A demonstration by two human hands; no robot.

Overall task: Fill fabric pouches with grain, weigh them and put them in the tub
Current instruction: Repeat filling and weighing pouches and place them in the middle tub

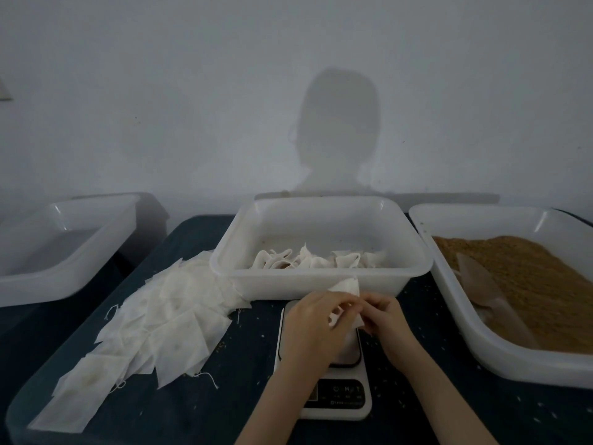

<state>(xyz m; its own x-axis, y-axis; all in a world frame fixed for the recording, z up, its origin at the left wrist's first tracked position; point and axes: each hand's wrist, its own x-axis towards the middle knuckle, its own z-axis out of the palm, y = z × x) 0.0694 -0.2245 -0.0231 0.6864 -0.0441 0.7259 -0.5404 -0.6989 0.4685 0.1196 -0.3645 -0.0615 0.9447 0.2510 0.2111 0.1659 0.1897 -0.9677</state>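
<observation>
Both hands hold one white fabric pouch point(347, 288) just above the small digital scale point(337, 399). My left hand point(313, 326) grips its left side with curled fingers. My right hand point(386, 319) pinches its right edge. Behind them stands the middle white tub point(321, 285) with several filled pouches point(308, 260) inside. At the right, a tub point(449, 303) holds brown grain point(526, 277) with a translucent scoop point(481, 284) lying in it. A spread of flat empty pouches point(150, 329) lies on the dark cloth to the left.
An empty white tub point(64, 277) stands at the far left. Loose grains speckle the dark tablecloth point(199, 412) around the scale. A pale wall runs right behind the tubs.
</observation>
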